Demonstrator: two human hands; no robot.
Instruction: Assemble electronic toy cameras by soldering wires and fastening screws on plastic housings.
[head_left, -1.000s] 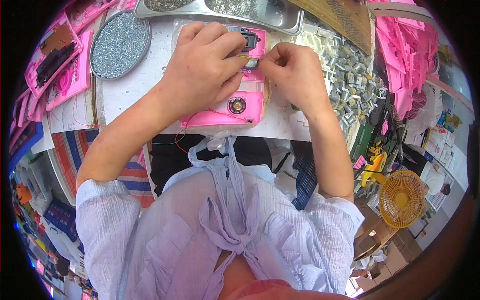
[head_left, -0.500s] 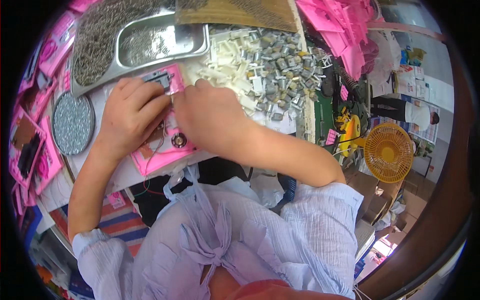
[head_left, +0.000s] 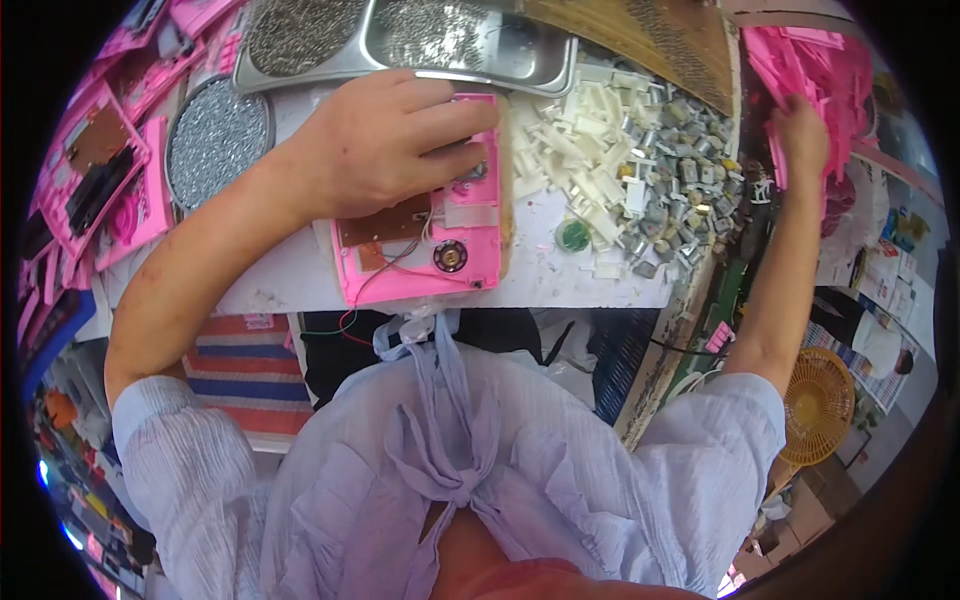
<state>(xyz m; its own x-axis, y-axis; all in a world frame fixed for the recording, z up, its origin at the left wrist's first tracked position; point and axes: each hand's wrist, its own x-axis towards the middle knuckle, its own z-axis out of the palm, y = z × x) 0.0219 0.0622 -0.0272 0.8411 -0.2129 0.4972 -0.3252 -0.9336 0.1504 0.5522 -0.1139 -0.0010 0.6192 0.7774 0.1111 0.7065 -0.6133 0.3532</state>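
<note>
A pink plastic casing (head_left: 420,285) lies on the white work table in front of me, with a brown board, thin wires and a round black speaker (head_left: 450,256) inside it. Across its upper part rests my left hand (head_left: 395,145), fingers curled over the casing and tips near a small metal part (head_left: 478,172) at the right side. The thumb is out of sight. Far to the right, my right hand (head_left: 803,140) reaches in among a heap of pink plastic panels (head_left: 805,60). Its fingers look closed; whatever they hold is hidden.
Behind the casing stands a metal tray (head_left: 545,65) of small screws. A round dish (head_left: 220,140) of silvery pins is at left, beside stacked pink casings (head_left: 155,195). White plastic parts (head_left: 575,160) and small motors (head_left: 690,180) are heaped right of the casing. A yellow fan (head_left: 815,405) stands farther right.
My right hand has left the casing and swung far right to the pink panels. My left hand stays at the casing, now lying across its top. The view has shifted, and more of the casing shows.
</note>
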